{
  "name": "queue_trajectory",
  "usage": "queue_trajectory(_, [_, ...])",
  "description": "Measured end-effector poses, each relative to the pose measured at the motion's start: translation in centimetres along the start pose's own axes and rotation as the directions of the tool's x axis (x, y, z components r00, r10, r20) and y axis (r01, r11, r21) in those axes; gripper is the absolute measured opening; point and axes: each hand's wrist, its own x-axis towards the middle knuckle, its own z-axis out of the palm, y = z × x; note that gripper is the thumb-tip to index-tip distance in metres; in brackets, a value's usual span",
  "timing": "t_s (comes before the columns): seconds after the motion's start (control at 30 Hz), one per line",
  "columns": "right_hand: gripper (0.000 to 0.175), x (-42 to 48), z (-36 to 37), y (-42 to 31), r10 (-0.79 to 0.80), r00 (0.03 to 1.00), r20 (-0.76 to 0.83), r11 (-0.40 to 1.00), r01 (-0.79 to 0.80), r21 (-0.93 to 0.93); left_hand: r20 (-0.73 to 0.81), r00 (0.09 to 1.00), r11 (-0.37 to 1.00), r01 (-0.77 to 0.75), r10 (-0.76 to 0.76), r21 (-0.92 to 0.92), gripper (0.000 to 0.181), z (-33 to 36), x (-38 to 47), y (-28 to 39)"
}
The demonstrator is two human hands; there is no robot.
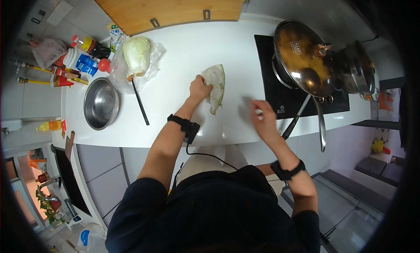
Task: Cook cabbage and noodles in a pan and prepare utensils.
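My left hand [199,89] grips a crumpled pale cloth [216,84] with a yellow-green edge, pressed on the white countertop [183,53]. To its right, my right hand [265,121] hovers near the counter's front edge beside the black cooktop [267,72]. Its fingers are curled and motion-blurred. A small whitish patch shows between them, and I cannot tell whether it is an object or the counter behind. On the cooktop sits a large pan under a steamed glass lid [302,62], a dark handle [292,126] and a metal handle [321,131] reaching past the front edge.
A pot [356,69] stands right of the pan. Left lie a napa cabbage [137,54] on a plastic bag [154,61], a thin black-handled utensil [140,102] and a steel bowl [101,103]. Bottles and jars [87,64] crowd the back left. A wooden board [177,7] leans behind.
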Motion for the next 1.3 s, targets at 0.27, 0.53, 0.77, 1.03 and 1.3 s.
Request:
queue_trajectory(0.27, [0.053, 6.5, 15.4, 1.1, -0.124, 0.942, 0.312, 0.805, 0.279, -0.523, -0.219, 0.971, 0.965, -0.142, 0.093, -0.221, 0.03, -3.8, -5.7, -3.6])
queue_trajectory(0.53, [0.059, 14.2, 14.8, 5.6, 0.028, 0.991, 0.134, 0.629, 0.087, -0.773, -0.622, 0.783, 1.0, 0.029, -0.022, 0.0, 0.029, -10.3, -8.1, -11.8])
queue_trajectory(0.77, [0.054, 9.6, 9.2, 11.1, -0.034, 0.986, -0.166, 0.725, -0.09, -0.683, -0.68, 0.733, 0.949, 0.203, 0.016, 0.241, 0.045, -10.5, -9.3, -17.4])
queue_trajectory(1.03, [0.058, 2.3, 15.6, 3.8, -0.144, 0.983, 0.113, 0.727, 0.182, -0.662, -0.506, 0.823, 0.953, 0.302, -0.258, 0.005, 0.044, -10.4, -8.7, -17.2])
queue_trajectory(1.3, [0.059, -3.9, 10.2, 5.9, -0.105, 0.959, 0.264, 0.714, 0.257, -0.651, -0.521, 0.772, 0.903, 0.43, -0.364, 0.006, 0.023, -10.3, -6.1, -17.8])
